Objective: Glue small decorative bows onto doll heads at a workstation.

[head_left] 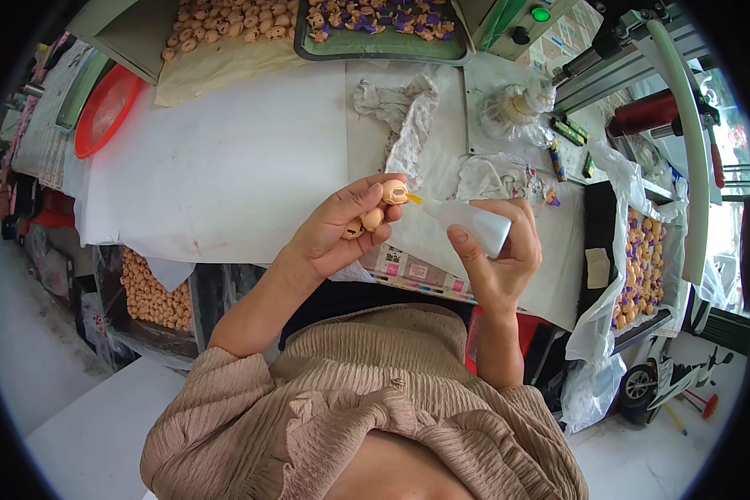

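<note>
Several small flesh-coloured doll heads are in my left hand [337, 218], which is closed around them. One doll head [395, 192] is pinched at the fingertips with a dark-edged opening facing right. Two more heads, one of them a round doll head [372, 219], rest against the palm and curled fingers. My right hand [508, 250] grips a white squeeze bottle [479, 223], tilted with its narrow tip pointing left. The bottle's yellow tip [415, 199] meets the pinched head at its opening or just beside it; I cannot tell whether it goes inside.
Ahead lie a pile of doll heads [229, 21] and a dark-rimmed tray [383, 58] of purple-and-flesh figures. A crumpled cloth [408, 112] is beyond my hands. A red basin [108, 112] stands left, a box of heads [154, 292] lower left, and a lined crate of figures [639, 267] right.
</note>
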The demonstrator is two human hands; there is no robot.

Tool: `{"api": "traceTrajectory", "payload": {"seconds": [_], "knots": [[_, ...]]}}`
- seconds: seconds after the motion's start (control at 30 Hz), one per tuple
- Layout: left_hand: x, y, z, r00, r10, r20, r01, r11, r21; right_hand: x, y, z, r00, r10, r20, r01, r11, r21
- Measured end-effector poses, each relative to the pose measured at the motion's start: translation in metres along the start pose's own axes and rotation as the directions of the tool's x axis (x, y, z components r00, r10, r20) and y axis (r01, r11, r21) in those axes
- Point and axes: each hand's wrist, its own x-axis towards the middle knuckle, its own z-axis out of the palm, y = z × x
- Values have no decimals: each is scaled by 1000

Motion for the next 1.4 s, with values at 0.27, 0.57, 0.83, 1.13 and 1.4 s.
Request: {"api": "traceTrajectory", "payload": {"seconds": [0.27, 0.57, 0.83, 1.13, 1.4], "knots": [[1, 0, -1, 1000, 2, -6, -2, 1000, 15, -1, -1, 2, 1000, -20, 11, 20, 1000, 9], [2, -2, -2, 1000, 0, 0, 0, 1000, 15, -2, -2, -3, 1000, -19, 17, 18, 1000, 18], [4, -4, -5, 1000, -3, -5, 3, 1000, 14, -2, 3, -5, 1000, -25, 19, 24, 999, 22], [3, -5, -4, 1000, -1, -6, 1, 1000, 6, -4, 6, -11, 1000, 9, -5, -9, 1000, 1], [-6, 6, 3, 999, 46, 5, -46, 999, 29, 3, 24, 2, 992, 120, -26, -116, 987, 114]]}}
